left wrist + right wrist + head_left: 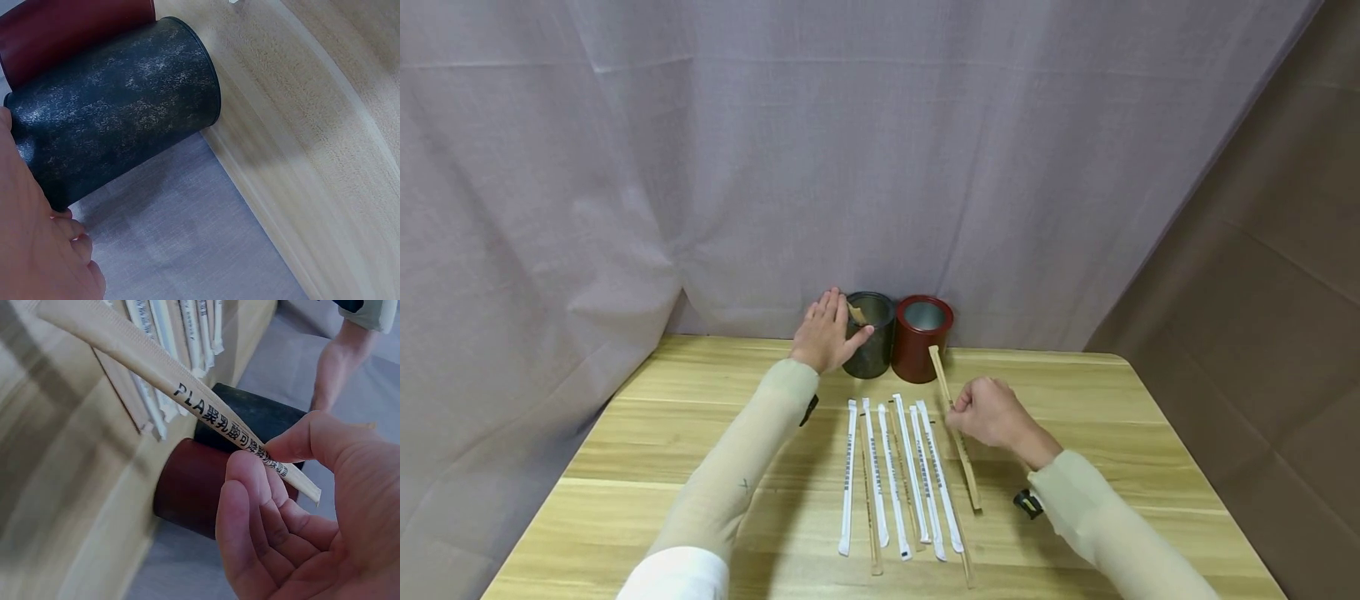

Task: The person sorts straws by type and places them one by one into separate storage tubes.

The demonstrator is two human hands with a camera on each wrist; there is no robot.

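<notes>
Paper-wrapped straw (953, 425), tan and long, sits pinched in the grip of the right hand (992, 414), thumb and forefinger curled round it; it slants over the surface with its far end close to the red tin (922, 337). Its wrapper carries dark print, "PLA" followed by Chinese characters. The left hand (825, 333) rests with curled fingers round the side of the dark speckled tin (870, 333), thumb at the rim, where a tan scrap shows inside. The two tins stand touching at the back edge. Between the arms lies a row of white-wrapped straws (895, 475) with a few tan ones among them, roughly parallel, their print too small to read. The surface (625, 467) is pale wood-grain. A lilac-grey cloth (700, 167) hangs behind, and a brown cloth (1262, 292) to the right.
</notes>
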